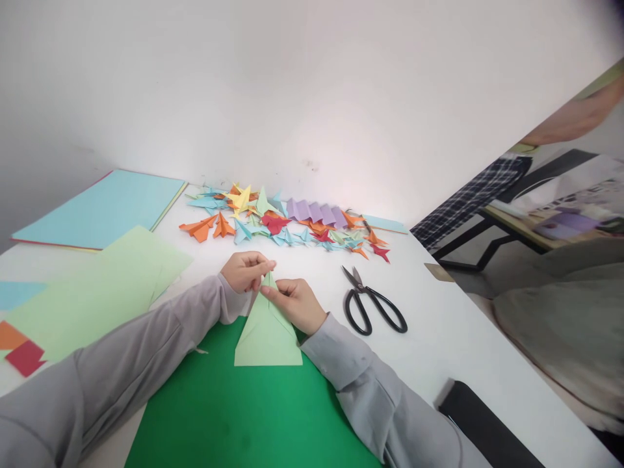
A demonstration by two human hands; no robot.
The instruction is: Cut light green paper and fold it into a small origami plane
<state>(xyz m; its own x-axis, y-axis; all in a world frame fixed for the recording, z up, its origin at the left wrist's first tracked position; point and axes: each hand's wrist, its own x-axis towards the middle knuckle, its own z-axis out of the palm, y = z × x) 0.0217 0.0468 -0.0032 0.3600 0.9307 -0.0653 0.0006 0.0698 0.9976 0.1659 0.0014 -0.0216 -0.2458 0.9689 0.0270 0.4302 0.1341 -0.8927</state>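
Observation:
A pale green sheet of paper (268,341), folded into a tall triangle with its narrow tip pointing away from me, lies over a dark green sheet (234,409). My left hand (245,271) is closed at the tip, fingers pinched on the paper's left side. From the right, my right hand (297,302) grips the folded paper just below the tip, thumb on top and its other fingers partly hidden. Creases run down the paper's middle and right side. Black-handled scissors (359,289) lie to the right of my right hand, blades slightly apart.
Many small folded paper shapes (275,224) in several colours lie along the wall, with a pleated purple strip (316,212) among them. Blue sheets (107,205) and pale green sheets (92,299) spread at left. A black case (487,426) sits front right. Another person's arm (580,114) shows at far right.

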